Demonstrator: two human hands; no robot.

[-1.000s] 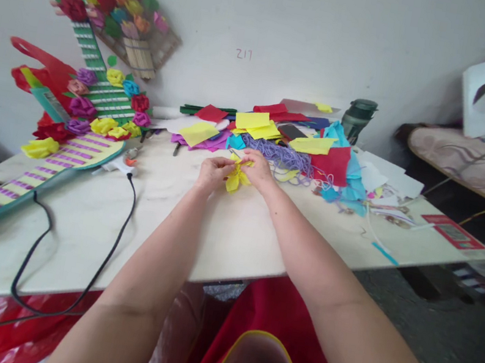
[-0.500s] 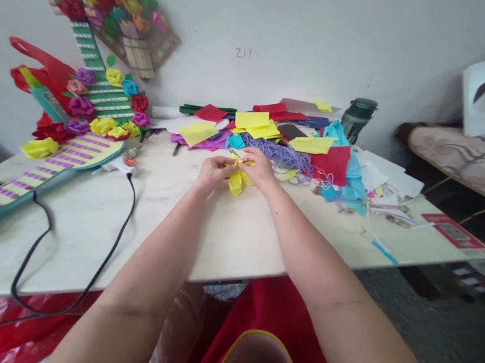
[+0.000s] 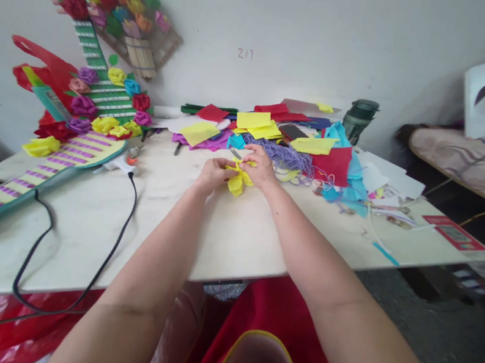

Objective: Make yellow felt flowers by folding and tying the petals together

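Observation:
Between my two hands is a yellow paper flower, its petals spread and hanging down above the white table. My left hand is closed on the flower's left side, fingertips pinching the paper. From the other side my right hand pinches the flower near its middle. A thin grey blade-like thing shows just behind the flower; I cannot make out whether a hand touches it. Beyond my hands lie yellow paper sheets and a heap of purple yarn.
A striped board decorated with paper flowers stands at the left. A black cable crosses the table there, running from a white power strip. Farther back stands a dark green bottle. Blue and red paper lies at the right.
Both hands stay almost in place on the yellow flower. The grey blade-like thing shows a little more clearly behind it. The whole view has shifted very slightly.

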